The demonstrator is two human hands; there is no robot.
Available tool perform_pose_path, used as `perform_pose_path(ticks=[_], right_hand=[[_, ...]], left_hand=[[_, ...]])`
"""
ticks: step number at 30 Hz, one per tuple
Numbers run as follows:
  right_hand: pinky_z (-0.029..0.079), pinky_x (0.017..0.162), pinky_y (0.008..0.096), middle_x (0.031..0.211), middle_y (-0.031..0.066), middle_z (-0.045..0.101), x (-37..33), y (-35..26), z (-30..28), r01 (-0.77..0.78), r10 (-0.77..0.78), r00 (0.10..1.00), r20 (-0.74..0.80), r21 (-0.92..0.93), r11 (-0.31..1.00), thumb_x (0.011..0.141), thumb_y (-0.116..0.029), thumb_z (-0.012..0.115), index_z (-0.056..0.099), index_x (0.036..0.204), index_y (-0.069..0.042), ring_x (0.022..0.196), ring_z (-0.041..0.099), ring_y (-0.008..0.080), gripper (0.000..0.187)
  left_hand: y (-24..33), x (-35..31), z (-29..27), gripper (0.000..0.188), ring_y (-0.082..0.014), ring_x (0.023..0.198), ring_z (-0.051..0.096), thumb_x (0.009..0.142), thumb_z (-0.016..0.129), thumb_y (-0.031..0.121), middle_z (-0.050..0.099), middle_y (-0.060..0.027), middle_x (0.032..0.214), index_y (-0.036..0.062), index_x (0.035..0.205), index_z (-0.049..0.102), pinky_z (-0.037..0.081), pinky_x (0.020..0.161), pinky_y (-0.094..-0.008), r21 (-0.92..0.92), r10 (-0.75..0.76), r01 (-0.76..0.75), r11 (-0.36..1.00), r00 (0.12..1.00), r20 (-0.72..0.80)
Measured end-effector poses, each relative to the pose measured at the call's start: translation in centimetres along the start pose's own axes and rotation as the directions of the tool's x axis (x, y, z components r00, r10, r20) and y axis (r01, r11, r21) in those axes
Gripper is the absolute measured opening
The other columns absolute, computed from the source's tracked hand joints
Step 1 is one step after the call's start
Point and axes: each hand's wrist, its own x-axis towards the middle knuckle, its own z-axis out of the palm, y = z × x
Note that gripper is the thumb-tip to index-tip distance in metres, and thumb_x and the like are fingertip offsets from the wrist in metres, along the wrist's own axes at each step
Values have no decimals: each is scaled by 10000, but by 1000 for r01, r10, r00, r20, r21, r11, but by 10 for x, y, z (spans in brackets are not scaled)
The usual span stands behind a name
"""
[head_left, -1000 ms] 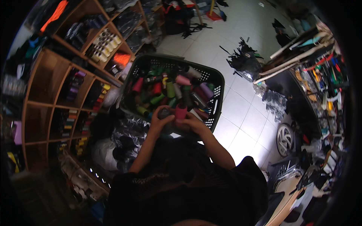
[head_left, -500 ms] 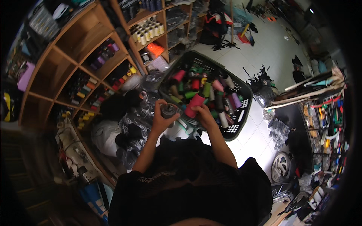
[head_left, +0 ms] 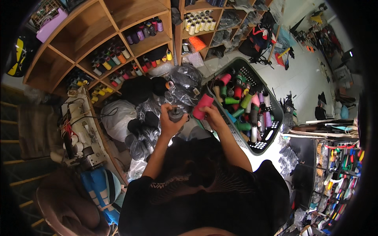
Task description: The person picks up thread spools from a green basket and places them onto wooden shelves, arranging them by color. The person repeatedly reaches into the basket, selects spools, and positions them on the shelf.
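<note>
My left hand [head_left: 169, 122] is curled around a dark grey thread spool [head_left: 175, 114], its round end turned up. In my right hand [head_left: 215, 118] is a pinkish-red thread spool [head_left: 203, 106], held tilted a little to the right of the grey one. The two spools are apart. Just beyond my right hand stands a dark green plastic basket [head_left: 232, 122] with perforated walls, filled with loose thread spools [head_left: 246, 100] in red, green, pink, purple, white and brown.
Wooden cubby shelves [head_left: 75, 61] with rows of thread spools curve along the left and back. Black plastic bags [head_left: 183, 80] and a white bag [head_left: 119, 120] are heaped before them. A sewing machine [head_left: 84, 153] sits at the left. A rack of coloured items [head_left: 340, 173] stands at the right.
The view has swung left, so the basket appears farther right and more of the shelves shows. Both hands keep their spools, and the red spool is now left of the basket rather than over it.
</note>
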Motion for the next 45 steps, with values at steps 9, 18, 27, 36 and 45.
perform_pose_path(ticks=[9, 18, 27, 36, 45], right_hand=[[520, 919, 409, 1137, 71, 657, 73, -9, 8, -100, 99, 993, 70, 12, 995, 864, -182, 693, 590, 1193, -66, 1065, 641, 209, 363], [541, 872, 398, 1107, 32, 650, 168, 0, 47, -260, 262, 957, 123, -28, 965, 850, -249, 712, 584, 1202, -106, 1006, 651, 188, 401], [567, 781, 380, 1047, 16, 656, 228, -14, 118, -234, 252, 950, 185, -118, 965, 827, -328, 729, 606, 1209, -131, 918, 664, 167, 447], [562, 865, 489, 1048, 70, 663, 332, 106, 108, -357, 354, 934, -55, -61, 932, 792, -339, 755, 589, 1207, -86, 938, 670, 233, 514], [567, 865, 457, 1055, 98, 684, 531, 356, -13, -227, 217, 972, -84, -132, 965, 766, -300, 809, 572, 1245, -70, 992, 676, 242, 582]], left_hand=[[-60, -5, -6, 501, -119, 768, 601, 756, 837, 94, 600, -55, 836, 78, 1037, 422, 503, 687, -286, -202, -379, 337, 920, 897, -228], [-73, 52, -17, 446, -191, 662, 635, 779, 770, 8, 618, -107, 817, 97, 1031, 413, 528, 598, -328, -512, -614, 409, 755, 714, -337], [-112, 45, -46, 407, -276, 591, 645, 818, 711, 100, 632, -145, 745, 116, 1080, 400, 551, 551, -400, -576, -685, 411, 707, 603, -410], [-224, 26, -84, 513, -298, 627, 668, 817, 754, 65, 643, -164, 811, 153, 1147, 371, 556, 567, -401, -714, -861, 558, 423, 494, -125], [-487, 2, -47, 467, -300, 692, 696, 848, 736, 41, 681, -188, 877, 100, 1160, 395, 573, 588, -409, -744, -823, 538, 397, 568, -28]])
